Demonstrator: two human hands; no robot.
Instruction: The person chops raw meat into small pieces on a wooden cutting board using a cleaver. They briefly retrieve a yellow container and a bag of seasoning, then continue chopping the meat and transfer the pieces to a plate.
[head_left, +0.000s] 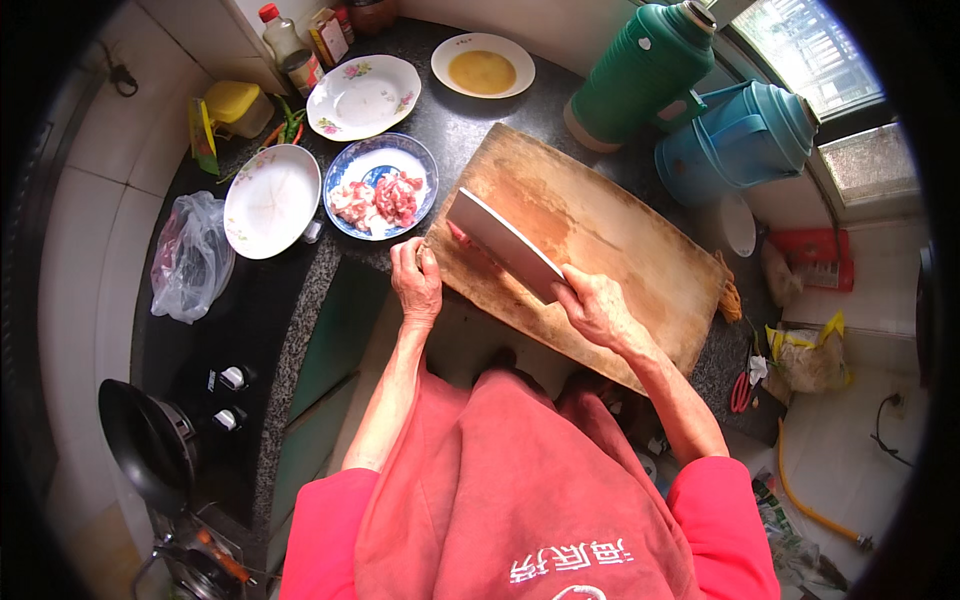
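Note:
My right hand (596, 304) grips the handle of a broad cleaver (506, 244), its blade over the left part of a wooden cutting board (637, 255). A little raw meat (460, 234) shows at the board's left edge, partly hidden by the blade. My left hand (417, 281) is at the board's left corner with its fingers curled; whether it grips the corner or a small thing there, I cannot tell. Just beyond it stands a blue-rimmed plate (341, 161) with cut raw meat (397, 199) in two heaps.
Left of the board are two floral plates (274, 199) (364, 97), a plastic bag (193, 255) and a black stove top (202, 337). A plate of yellowish liquid (482, 72) stands behind. Green (637, 75) and blue (731, 142) thermos flasks flank the board's far side; a wok (146, 446) is lower left.

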